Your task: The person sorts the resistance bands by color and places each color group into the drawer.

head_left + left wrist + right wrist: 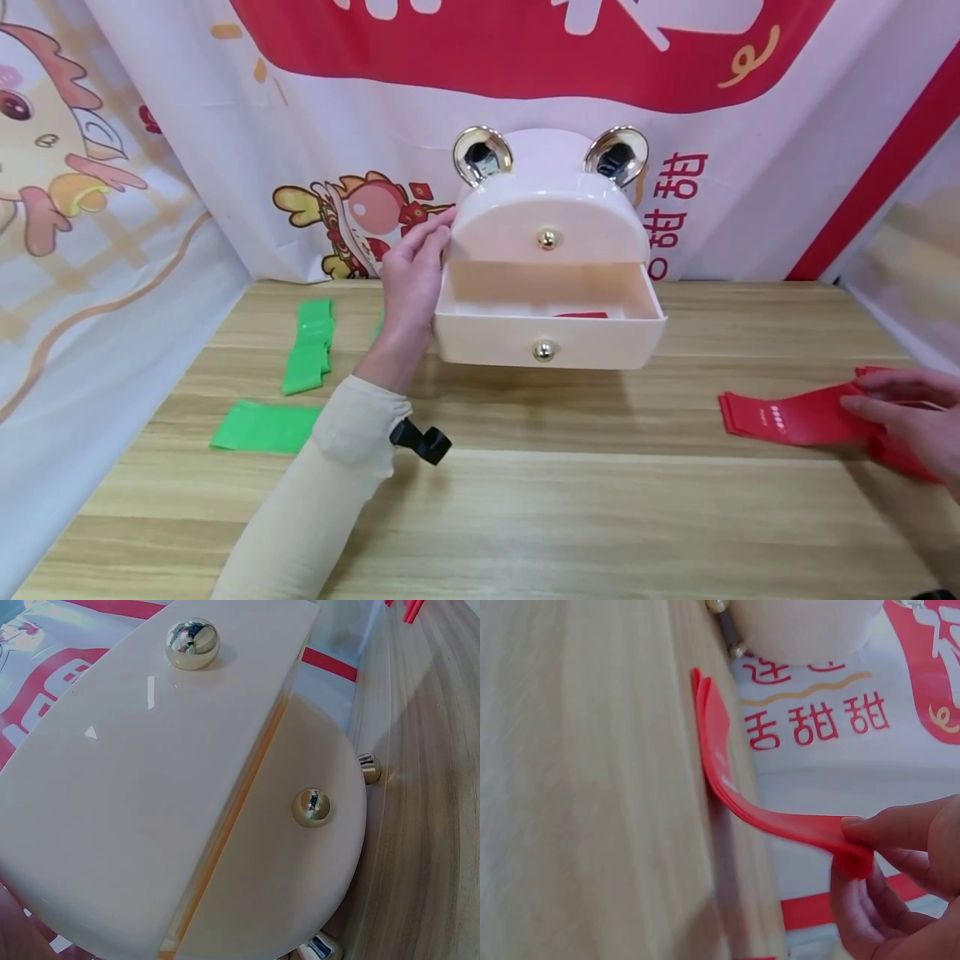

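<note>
We find the cream box (517, 158) at the back of the table (585, 517), in front of a printed cloth (750, 192). Its lower drawer (487, 342) stands pulled out; the upper drawer (495, 237) is closed. Each front carries a round gold knob, and two shiny gold eyes (482, 157) sit on top. Inside the lower drawer we note a red piece (585, 315), mostly hidden by the front wall.

We observe the left hand (412, 275) against the left side of the box, its fingers extended and gripping nothing that we can see. A black mount (422, 440) is worn at the cuff of the pale sleeve (300, 508).

The right hand (918, 417) pinches one end of a folded red band (802, 417) between thumb and fingers, at the right of the table. In the right wrist view the band bends downward, its far end near the tabletop. More red material (900, 457) shows beneath this hand; we cannot tell whether it is separate.

At the left we record a folded green band (309, 346) and a flatter green band (262, 427), partly covered by the sleeve.
</note>
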Available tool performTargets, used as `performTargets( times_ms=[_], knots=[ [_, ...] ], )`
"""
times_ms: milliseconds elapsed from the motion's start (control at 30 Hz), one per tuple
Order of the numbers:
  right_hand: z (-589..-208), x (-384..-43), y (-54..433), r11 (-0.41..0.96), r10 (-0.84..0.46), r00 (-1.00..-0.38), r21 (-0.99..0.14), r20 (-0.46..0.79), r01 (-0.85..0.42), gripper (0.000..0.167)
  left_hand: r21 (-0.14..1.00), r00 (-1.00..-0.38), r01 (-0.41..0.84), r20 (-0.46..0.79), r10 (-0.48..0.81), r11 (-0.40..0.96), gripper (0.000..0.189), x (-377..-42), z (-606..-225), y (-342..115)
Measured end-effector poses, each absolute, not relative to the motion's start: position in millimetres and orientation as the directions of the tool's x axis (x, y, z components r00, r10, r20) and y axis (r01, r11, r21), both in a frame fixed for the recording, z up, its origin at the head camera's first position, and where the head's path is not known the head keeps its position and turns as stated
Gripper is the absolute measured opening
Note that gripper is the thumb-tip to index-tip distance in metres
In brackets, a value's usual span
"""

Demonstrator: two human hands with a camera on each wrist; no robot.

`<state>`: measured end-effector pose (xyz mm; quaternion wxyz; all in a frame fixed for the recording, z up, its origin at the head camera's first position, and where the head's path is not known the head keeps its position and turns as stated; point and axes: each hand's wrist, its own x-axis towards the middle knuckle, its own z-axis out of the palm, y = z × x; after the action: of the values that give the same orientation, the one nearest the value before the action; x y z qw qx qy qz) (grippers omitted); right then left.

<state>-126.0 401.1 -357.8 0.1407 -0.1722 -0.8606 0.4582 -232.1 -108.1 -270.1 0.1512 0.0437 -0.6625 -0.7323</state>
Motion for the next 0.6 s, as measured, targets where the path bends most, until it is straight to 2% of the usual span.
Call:
performTargets(
  times_ms=[100,167,300,333,467,533,600],
  knots=[
    [-348.7,-128.8,392.6,0.508,0.423,-0.902,-0.848,0.092,0.152,0.039,0.984,-0.95,0.163,0.137,-0.28,-0.072,0.026,-232.0,-270.1,-107.8],
    [-342.9,-130.0,387.5,0.556,0.425,-0.901,-0.811,0.09,0.181,0.033,0.985,-0.95,0.158,0.133,-0.282,-0.069,0.026,-231.6,-270.2,-107.4],
    [-333.0,-131.4,377.6,0.633,0.442,-0.894,-0.731,0.071,0.255,0.009,0.985,-0.95,0.155,0.129,-0.283,-0.072,0.026,-231.3,-270.3,-106.4],
    [-330.8,-131.6,375.1,0.635,0.443,-0.894,-0.727,0.064,0.263,0.013,0.985,-0.951,0.154,0.128,-0.282,-0.075,0.026,-231.2,-270.2,-106.2],
    [-320.6,-131.4,364.3,0.598,0.454,-0.891,-0.746,0.012,0.294,0.047,0.985,-0.95,0.157,0.131,-0.283,-0.072,0.026,-231.7,-270.2,-106.4],
    [-315.5,-131.6,357.4,0.58,0.458,-0.889,-0.758,0.0,0.299,0.054,0.985,-0.95,0.156,0.13,-0.284,-0.069,0.026,-231.9,-269.8,-106.8],
    [-310.7,-132.2,350.1,0.571,0.464,-0.886,-0.766,0.006,0.294,0.053,0.986,-0.95,0.151,0.125,-0.286,-0.069,0.026,-232.2,-269.5,-107.0]
  ],
)
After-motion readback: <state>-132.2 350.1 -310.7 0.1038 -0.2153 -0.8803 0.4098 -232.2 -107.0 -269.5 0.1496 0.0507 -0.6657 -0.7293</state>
